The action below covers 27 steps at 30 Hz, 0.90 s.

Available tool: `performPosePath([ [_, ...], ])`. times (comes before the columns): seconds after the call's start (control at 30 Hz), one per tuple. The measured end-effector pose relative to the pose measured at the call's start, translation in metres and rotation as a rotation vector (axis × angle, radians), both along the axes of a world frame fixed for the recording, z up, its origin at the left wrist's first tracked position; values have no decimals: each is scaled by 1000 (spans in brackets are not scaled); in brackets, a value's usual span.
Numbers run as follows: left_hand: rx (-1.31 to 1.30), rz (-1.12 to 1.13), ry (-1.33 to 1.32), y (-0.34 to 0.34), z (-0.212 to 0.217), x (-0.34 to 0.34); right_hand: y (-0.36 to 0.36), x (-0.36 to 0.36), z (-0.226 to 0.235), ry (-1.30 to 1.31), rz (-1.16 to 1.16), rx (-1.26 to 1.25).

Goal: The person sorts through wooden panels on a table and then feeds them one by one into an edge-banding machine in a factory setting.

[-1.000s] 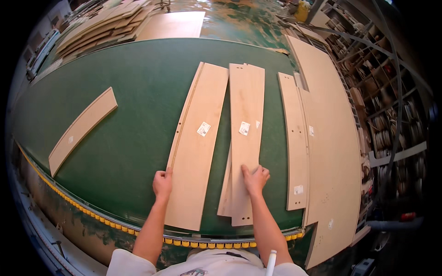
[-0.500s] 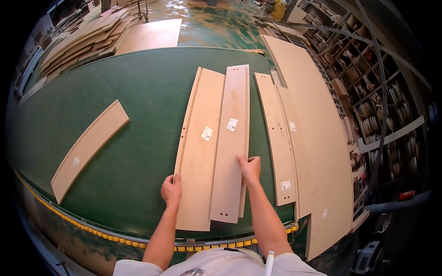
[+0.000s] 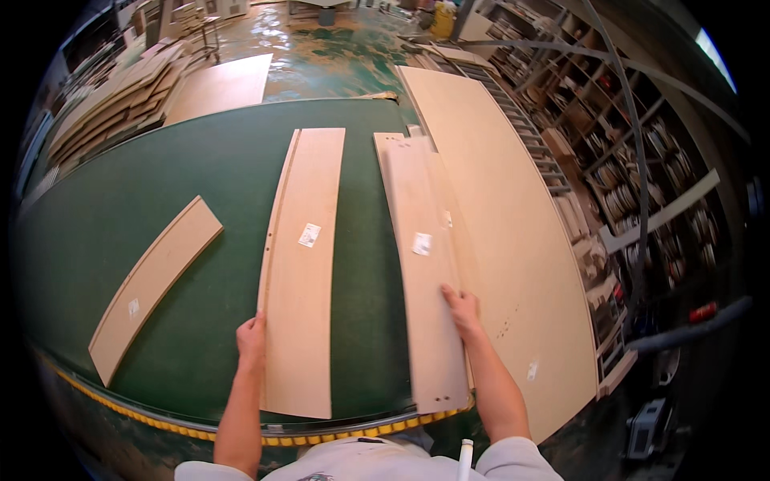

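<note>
Fingers of the right hand [image 3: 463, 309] lie flat and spread on the right-hand board [image 3: 423, 264], pressing its top face near the right edge, not curled around it; the left hand [image 3: 252, 343] rests with fingers extended against the left edge of the middle board [image 3: 301, 264], touching rather than clasping. Both boards run lengthwise away from the person across the green table [image 3: 200, 168], their near ends close to the yellow-edged rim, a strip of green between them. The right-hand board overlaps another narrow board and lies just beside a large pale panel [image 3: 513, 240]. Each forearm reaches straight forward from the lower edge. A shorter board [image 3: 152, 284] lies angled well to the left
</note>
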<state>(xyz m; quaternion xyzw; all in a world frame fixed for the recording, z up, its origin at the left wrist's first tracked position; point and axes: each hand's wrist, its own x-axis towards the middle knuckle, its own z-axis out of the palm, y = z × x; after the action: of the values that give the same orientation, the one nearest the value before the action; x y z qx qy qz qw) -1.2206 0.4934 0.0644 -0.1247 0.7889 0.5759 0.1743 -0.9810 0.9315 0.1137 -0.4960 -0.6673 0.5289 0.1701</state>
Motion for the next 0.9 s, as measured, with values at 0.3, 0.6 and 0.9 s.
performPosePath([
  [0.3, -139, 100, 40, -28, 67, 17, 262, 192, -33, -368, -55, 366],
  [0.6, -499, 46, 223, -187, 84, -26, 4, -34, -28, -12, 380, 419],
  [0.9, -772, -407, 292, -273, 85, -160, -340, -186, -49, -75, 776, -771],
])
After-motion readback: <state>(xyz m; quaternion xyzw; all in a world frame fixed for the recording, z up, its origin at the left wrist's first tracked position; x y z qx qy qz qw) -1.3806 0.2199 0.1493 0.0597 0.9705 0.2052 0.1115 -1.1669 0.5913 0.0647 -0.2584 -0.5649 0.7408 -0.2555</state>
